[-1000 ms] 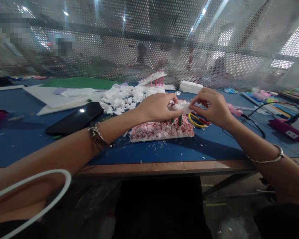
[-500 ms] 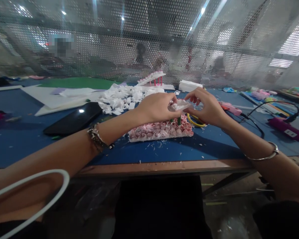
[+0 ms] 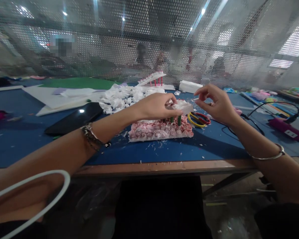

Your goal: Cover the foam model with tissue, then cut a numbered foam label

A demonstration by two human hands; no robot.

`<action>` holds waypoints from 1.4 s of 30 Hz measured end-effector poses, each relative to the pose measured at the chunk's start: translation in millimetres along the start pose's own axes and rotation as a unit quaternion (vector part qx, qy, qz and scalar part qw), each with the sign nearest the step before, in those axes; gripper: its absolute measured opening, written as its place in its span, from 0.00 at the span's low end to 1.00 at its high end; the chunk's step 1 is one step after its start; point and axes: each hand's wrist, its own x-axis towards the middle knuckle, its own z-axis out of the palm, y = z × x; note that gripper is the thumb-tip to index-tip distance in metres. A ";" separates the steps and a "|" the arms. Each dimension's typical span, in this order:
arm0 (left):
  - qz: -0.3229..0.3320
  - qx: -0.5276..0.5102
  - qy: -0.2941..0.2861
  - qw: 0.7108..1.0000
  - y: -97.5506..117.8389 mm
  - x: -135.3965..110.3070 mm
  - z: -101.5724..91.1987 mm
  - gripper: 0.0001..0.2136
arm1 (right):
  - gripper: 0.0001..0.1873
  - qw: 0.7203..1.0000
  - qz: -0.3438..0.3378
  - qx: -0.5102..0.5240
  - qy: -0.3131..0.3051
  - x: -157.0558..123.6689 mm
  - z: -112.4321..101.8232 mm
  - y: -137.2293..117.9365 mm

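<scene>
My left hand is closed on a small white paper piece, held just above a white foam block covered with pink paper rosettes. Two green sticks stand in the block under the paper. My right hand hovers a little to the right of the paper, thumb and forefinger pinched on something thin that I cannot make out.
A heap of white paper scraps and a black phone lie left on the blue table. Yellow and red rings, a pink tool, black cable sit right. A perforated screen stands behind.
My right hand has let go of the white paper piece and drawn back to the right and slightly up. My left hand keeps the paper over the block.
</scene>
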 end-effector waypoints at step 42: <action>0.129 -0.120 0.191 0.966 -12.8 -3.6 22.7 0.16 | 0.06 0.989 -0.096 -0.068 -0.088 17.0 17.9 -30.3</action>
